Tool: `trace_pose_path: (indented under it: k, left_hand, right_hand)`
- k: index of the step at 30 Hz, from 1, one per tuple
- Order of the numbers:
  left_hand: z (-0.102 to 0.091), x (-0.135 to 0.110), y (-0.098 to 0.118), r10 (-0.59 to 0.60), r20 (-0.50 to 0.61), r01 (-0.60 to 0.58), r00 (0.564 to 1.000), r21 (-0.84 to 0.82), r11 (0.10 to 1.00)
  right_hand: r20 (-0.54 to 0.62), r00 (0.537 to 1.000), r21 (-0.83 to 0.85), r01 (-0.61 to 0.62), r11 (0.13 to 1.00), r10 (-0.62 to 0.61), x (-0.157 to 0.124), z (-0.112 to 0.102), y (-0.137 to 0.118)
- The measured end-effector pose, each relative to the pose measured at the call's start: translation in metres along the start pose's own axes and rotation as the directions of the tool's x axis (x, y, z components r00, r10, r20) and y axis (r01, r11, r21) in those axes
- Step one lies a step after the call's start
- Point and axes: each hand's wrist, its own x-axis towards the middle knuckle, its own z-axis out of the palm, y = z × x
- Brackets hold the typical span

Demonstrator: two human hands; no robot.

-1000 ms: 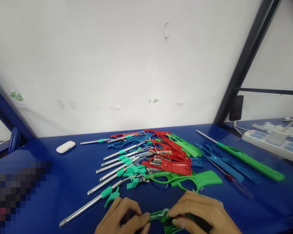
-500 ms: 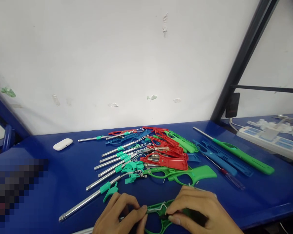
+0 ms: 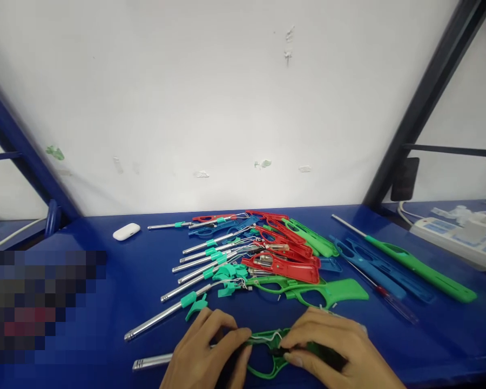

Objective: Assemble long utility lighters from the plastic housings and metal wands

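Observation:
In front of me lies a green lighter shell half (image 3: 268, 374), its trigger loop toward me. My left hand (image 3: 210, 351) is closed around its front end, thumb and forefinger pinching there. A metal lighter tube (image 3: 152, 361) sticks out to the left from under that hand. My right hand (image 3: 332, 346) is closed over the handle end, fingertips pinching a small black part (image 3: 279, 351) inside the shell. A thin white wire (image 3: 263, 338) runs along the shell between the hands. The palms hide the rest of the shell.
Beyond the hands lie several metal tubes (image 3: 154, 320) with teal pieces, red shell halves (image 3: 297, 270) and green ones (image 3: 348, 292). Right of them are blue shells (image 3: 375, 273), a screwdriver (image 3: 397, 305) and a whole green lighter (image 3: 425, 273). A white case (image 3: 126, 232) sits at left.
The view has shifted, so the table things appear farther right and more of the metal tube shows left of my left hand. Both hands keep nearly the same grip.

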Motion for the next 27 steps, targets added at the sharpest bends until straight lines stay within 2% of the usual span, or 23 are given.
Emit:
trace_pose_path:
  k: [3,6,8,10,15,18,21,23,25,27]
  left_hand:
    - [-0.012,0.002,-0.002,-0.061,-0.037,0.063,0.997,0.055,0.997]
    - [-0.034,0.004,-0.013,-0.153,-0.125,0.172,0.980,0.160,0.972]
    - [-0.048,0.004,-0.022,-0.245,-0.090,0.260,0.965,0.254,0.932]
    - [-0.057,0.001,-0.029,-0.286,-0.040,0.284,0.957,0.310,0.907]
    - [-0.053,-0.006,-0.033,-0.409,0.002,0.376,0.912,0.389,0.841]
    - [-0.051,-0.005,-0.031,-0.441,0.020,0.395,0.897,0.410,0.822]
    - [-0.055,-0.003,-0.030,-0.430,0.032,0.380,0.902,0.410,0.829]
    - [-0.057,-0.001,-0.028,-0.386,0.011,0.349,0.923,0.406,0.845]
    - [-0.058,0.002,-0.023,-0.282,-0.013,0.266,0.959,0.384,0.884]
    - [-0.055,0.005,-0.015,-0.128,0.000,0.121,0.992,0.341,0.932]
  right_hand:
    - [-0.014,1.000,-0.013,0.024,1.000,-0.024,-0.001,0.001,0.002]
    - [-0.035,0.999,-0.016,0.033,0.999,-0.034,0.000,0.002,0.003]
    - [-0.045,0.998,-0.008,0.042,0.999,-0.043,0.001,0.002,0.003]
    - [-0.048,0.998,-0.001,0.049,0.999,-0.048,0.002,0.002,0.003]
    - [-0.049,0.998,0.004,0.042,0.999,-0.042,0.001,0.000,0.001]
    - [-0.057,0.997,0.009,0.044,0.999,-0.044,0.001,0.002,0.003]
    - [-0.047,0.998,0.020,0.029,0.999,-0.028,-0.001,0.004,0.005]
    - [-0.037,0.999,0.026,0.006,1.000,-0.005,-0.002,0.006,0.005]
    - [-0.030,0.999,0.021,-0.013,1.000,0.013,-0.003,0.006,0.004]
    - [-0.027,0.999,0.013,-0.018,1.000,0.019,-0.004,0.006,0.003]
